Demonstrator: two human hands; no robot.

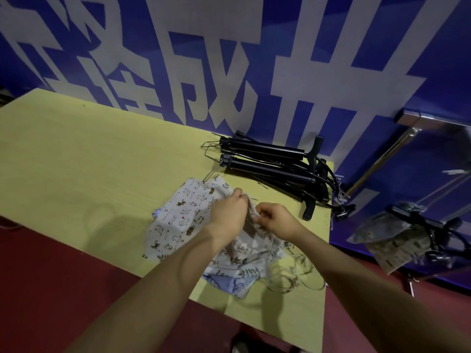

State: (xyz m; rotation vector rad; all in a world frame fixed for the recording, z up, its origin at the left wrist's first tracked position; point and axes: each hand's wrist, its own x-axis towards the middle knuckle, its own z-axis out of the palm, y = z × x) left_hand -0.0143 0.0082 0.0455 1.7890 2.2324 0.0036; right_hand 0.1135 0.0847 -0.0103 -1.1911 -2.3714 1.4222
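I'm looking at the bottom of the frame first: two bare forearms are crossing a dark red floor (51, 289) and meeting over the lower right part of a pale yellow-green table (76, 161), which has a flat, matte top with a faint grain.

The printed cloth (178, 220) is lying on that table, right of centre. It is thin, light grey woven fabric with small cartoon animals and leaf sprigs, rumpled, with one flap spreading flat to the left. A plain blue piece (229, 281) is showing under its near edge, and loose threads (293, 273) are trailing off to the right.

The left hand (226, 212) is closing on a raised fold of the cloth, fingers curled over the ridge. The right hand (276, 220) is pinching the same fold just beside it, thumb against fingertips. The two hands are nearly touching.

Further back, at the table's far right corner, black hangers (270, 164) are lying in a heap. They look like matte plastic bars with thin wire hooks, and one wire is reaching the cloth's far edge.

At the right edge of the frame, a patterned garment (390, 240) is hanging from a shiny metal rack (433, 121).

Across the top, a blue wall (254, 59) is carrying large white characters.
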